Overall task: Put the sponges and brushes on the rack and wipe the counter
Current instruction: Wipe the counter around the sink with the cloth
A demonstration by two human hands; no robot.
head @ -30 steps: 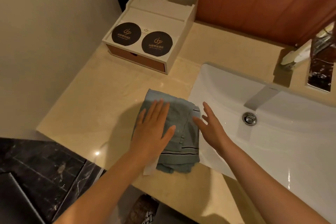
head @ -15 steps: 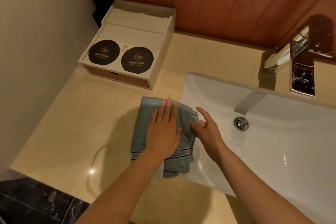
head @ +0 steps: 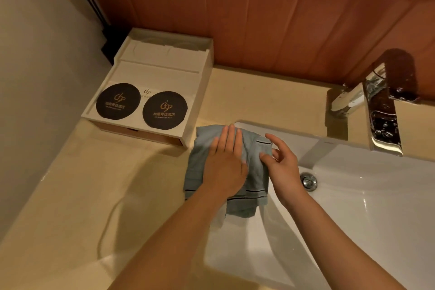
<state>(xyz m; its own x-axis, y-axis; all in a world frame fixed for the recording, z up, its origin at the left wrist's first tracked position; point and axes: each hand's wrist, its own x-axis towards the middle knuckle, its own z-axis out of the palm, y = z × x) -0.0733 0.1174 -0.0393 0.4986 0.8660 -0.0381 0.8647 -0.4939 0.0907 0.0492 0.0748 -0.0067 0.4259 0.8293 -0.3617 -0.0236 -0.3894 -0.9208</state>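
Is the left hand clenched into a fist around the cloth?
No, the left hand lies flat, palm down, on the cloth.
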